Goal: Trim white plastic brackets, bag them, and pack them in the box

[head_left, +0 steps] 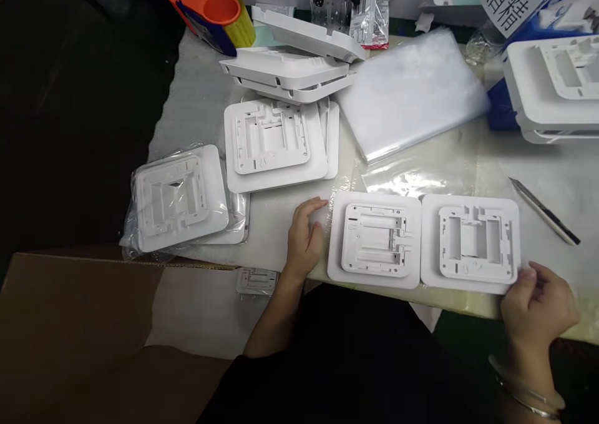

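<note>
Two white plastic housings lie side by side at the table's front edge, a left housing [337,268] and a right housing [510,212], their edges meeting. My right hand [538,302] pinches the lower right corner of the right housing between thumb and curled fingers. Just left of the left housing, my left hand [305,240] is held with fingers loosely curved and the thumb apart, nothing in it. Under and behind the pair lies a clear plastic bag [412,177]. A stack of clear bags [416,93] sits farther back.
Bagged housings [182,199] lie at the left, beside stacked bare housings [276,140] and tilted white covers [290,68]. A knife [545,212] rests at the right, below more housings [552,87]. A tape dispenser [215,21] stands at the back. An open cardboard box [70,324] is lower left.
</note>
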The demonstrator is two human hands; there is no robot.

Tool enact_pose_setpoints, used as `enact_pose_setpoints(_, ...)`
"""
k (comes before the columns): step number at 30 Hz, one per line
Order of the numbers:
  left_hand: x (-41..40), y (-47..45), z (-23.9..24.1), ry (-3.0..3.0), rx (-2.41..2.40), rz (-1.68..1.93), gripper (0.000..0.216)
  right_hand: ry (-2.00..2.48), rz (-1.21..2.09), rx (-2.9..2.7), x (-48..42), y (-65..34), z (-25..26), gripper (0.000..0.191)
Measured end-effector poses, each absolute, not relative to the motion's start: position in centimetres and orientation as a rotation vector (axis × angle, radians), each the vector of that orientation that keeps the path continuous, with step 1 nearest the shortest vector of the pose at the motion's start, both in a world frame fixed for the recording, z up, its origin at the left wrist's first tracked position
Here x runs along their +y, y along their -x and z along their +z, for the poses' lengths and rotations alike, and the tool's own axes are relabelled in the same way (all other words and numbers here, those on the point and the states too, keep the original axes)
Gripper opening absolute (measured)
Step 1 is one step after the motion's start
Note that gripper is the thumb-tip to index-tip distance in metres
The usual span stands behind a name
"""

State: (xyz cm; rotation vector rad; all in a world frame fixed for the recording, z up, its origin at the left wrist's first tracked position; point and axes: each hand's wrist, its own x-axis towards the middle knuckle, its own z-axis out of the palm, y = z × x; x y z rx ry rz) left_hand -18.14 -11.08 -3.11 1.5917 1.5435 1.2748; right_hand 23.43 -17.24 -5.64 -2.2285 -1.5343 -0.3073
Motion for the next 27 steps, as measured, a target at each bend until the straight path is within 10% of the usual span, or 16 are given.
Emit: enact_pose_setpoints(27,-14.9,21.0,-0.6,-1.93,1.252,0.866,0.04,2.148,-0.263,-1.593,-17.6,-23.0,-6.4,0.046)
